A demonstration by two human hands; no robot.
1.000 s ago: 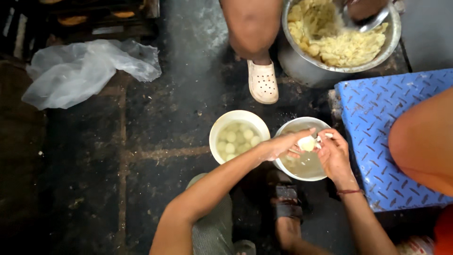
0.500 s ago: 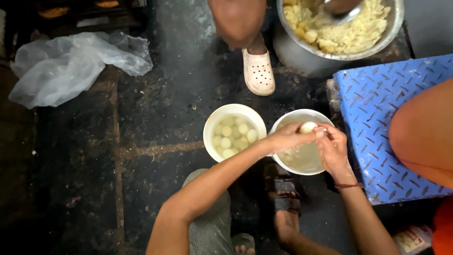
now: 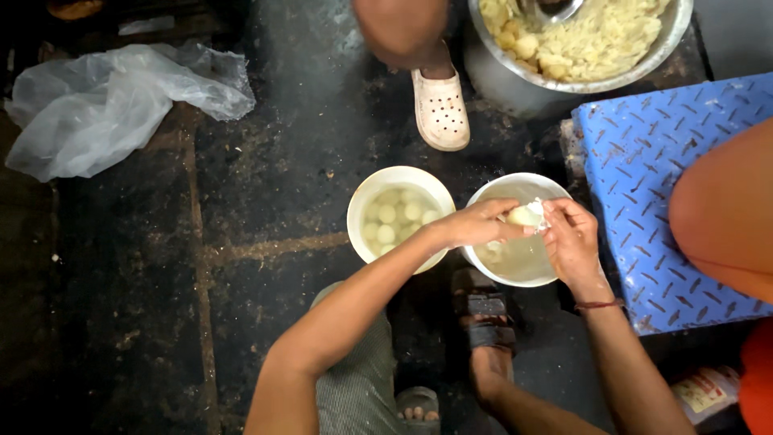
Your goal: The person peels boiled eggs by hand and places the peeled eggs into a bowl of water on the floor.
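A dark, stained concrete floor (image 3: pixel 161 306) carries everything. The landmark is the white bowl of cloudy water (image 3: pixel 515 262): just to its left, touching, sits a white bowl of peeled potatoes (image 3: pixel 400 211); to its right stands a blue checker-plate stool (image 3: pixel 644 201); beyond it a steel basin of mashed potato (image 3: pixel 580 40) and a white clog (image 3: pixel 440 109). Above the water bowl, the left hand (image 3: pixel 475 224) and right hand (image 3: pixel 573 242) meet, both fingertip grips closed on a pale boiled potato (image 3: pixel 524 215).
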